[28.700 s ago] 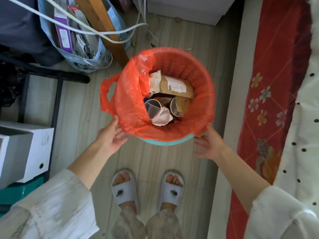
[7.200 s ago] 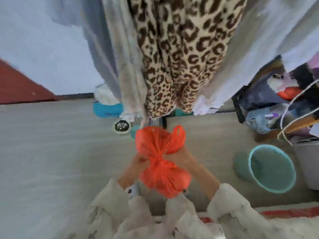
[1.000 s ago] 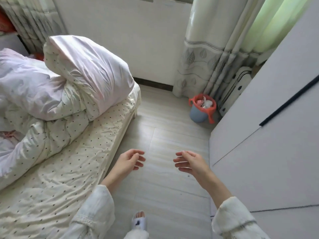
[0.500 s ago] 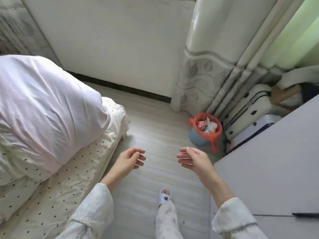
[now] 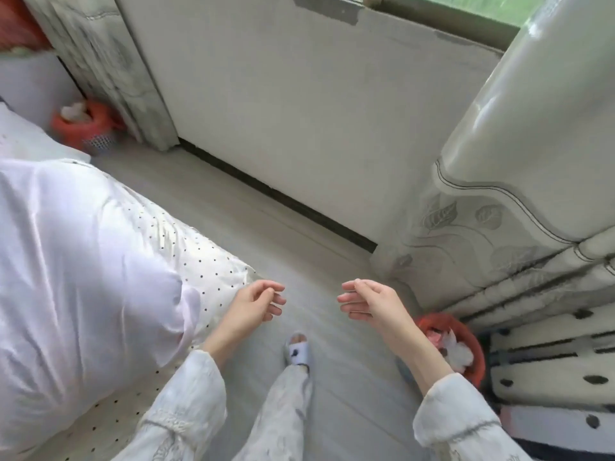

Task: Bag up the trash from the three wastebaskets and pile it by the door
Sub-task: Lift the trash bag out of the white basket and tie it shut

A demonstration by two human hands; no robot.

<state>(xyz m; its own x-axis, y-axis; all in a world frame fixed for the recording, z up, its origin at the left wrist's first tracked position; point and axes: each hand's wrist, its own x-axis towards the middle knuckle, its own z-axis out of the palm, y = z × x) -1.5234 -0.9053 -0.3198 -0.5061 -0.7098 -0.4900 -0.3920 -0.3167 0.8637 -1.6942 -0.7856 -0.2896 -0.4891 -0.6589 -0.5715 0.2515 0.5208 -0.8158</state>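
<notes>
A wastebasket (image 5: pixel 466 344) lined with an orange bag stands on the floor at the lower right, beside the curtain, with white and pink trash in it; my right forearm covers its left side. A second wastebasket (image 5: pixel 83 128) with an orange bag sits far off at the upper left, behind the bed, blurred. My left hand (image 5: pixel 254 306) and my right hand (image 5: pixel 369 302) hover in front of me above the floor, fingers loosely curled, holding nothing.
A bed (image 5: pixel 206 257) with a dotted sheet and a white duvet (image 5: pixel 73 261) fills the left side. A white wall (image 5: pixel 299 111) runs ahead, a patterned curtain (image 5: pixel 499 211) hangs at the right, and white dotted cases (image 5: pixel 549 361) lie beside the near basket.
I have stepped forward and turned left. The near wastebasket has slid from the middle right to the lower right beside my arm. A second basket has come into view far left.
</notes>
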